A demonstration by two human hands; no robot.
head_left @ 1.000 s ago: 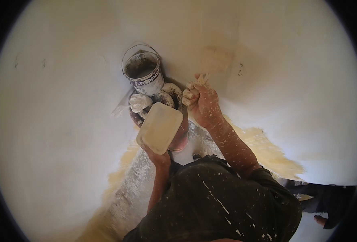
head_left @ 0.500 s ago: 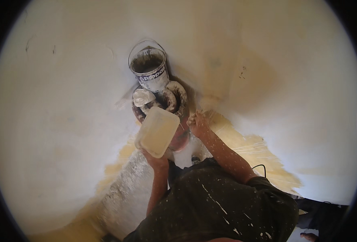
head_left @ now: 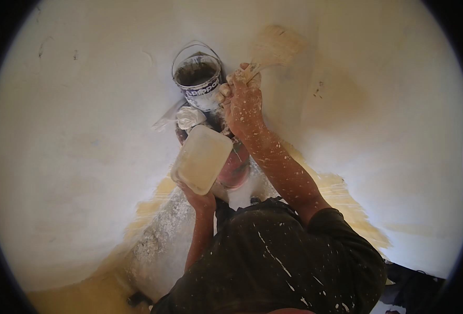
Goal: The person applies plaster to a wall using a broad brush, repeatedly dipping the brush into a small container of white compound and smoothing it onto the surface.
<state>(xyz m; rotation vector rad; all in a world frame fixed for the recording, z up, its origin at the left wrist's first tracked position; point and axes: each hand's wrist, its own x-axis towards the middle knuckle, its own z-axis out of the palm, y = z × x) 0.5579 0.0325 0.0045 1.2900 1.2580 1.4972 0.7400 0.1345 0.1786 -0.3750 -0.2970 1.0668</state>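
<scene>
My left hand point(head_left: 200, 200) is closed on the lower edge of a rectangular translucent plastic tub point(head_left: 204, 159), which looks yellowish inside; whether that is liquid I cannot tell. My right hand point(head_left: 242, 99) is raised in front of the wall, closed around the handle of a wide paintbrush point(head_left: 277, 46). Its broad pale tan head points up and right over the wall and is smeared by motion. White spatters cover my right hand and forearm. Just left of that hand stands a bucket point(head_left: 200, 90) with a wire handle, grey residue inside and a dark printed band.
Below the bucket is a crumpled white plastic bag point(head_left: 190, 118) beside a reddish rounded object point(head_left: 235, 170), partly hidden by the tub. Pale coating covers the wall point(head_left: 388, 104), with a ragged yellow strip point(head_left: 341, 196) along its lower part. Dusty, spattered floor point(head_left: 161, 240) lies below left.
My right hand has risen from beside the tub to next to the bucket, and the paintbrush now shows plainly up on the wall. My left hand still holds the tub in nearly the same place.
</scene>
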